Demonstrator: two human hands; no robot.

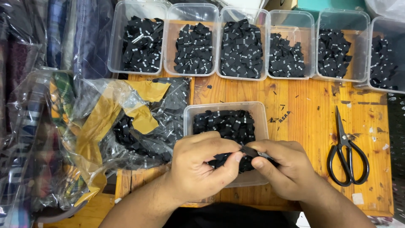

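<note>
My left hand and my right hand meet over the near rim of a clear plastic tub filled with small black fabric labels. Both hands pinch the same small black label between thumb and forefinger. The right hand seems to cup a few more black labels beneath it; how many is hidden. The tub stands on a wooden table.
Several clear tubs of black labels line the table's far edge. Black scissors lie shut at the right. A crumpled clear plastic bag with brown tape and more labels lies at the left, beside bagged fabrics.
</note>
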